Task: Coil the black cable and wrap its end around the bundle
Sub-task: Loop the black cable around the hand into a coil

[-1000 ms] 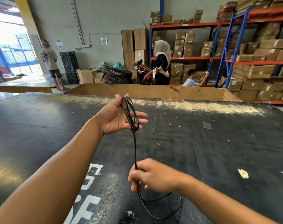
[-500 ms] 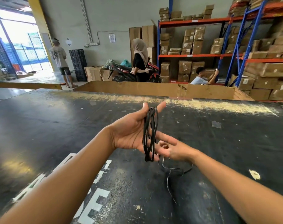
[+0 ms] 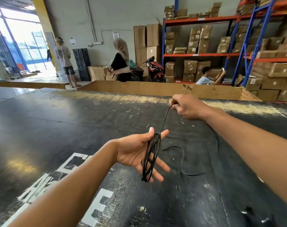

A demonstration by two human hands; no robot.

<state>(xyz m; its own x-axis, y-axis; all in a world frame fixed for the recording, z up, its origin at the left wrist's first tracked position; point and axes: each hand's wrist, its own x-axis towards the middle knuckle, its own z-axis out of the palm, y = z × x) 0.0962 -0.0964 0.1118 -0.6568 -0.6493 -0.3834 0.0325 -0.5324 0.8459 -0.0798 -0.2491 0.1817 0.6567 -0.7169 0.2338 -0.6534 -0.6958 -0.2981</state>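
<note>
While the left hand [image 3: 136, 149] lies spread under the black cable [image 3: 151, 154] coils, the right hand [image 3: 187, 106] pinches its strand.

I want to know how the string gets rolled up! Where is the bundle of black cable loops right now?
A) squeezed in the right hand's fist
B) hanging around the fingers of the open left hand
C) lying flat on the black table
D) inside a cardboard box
B: the coil of black cable hangs over the fingers of the open left hand, while the right hand pinches a strand pulled up and away from it.
</note>
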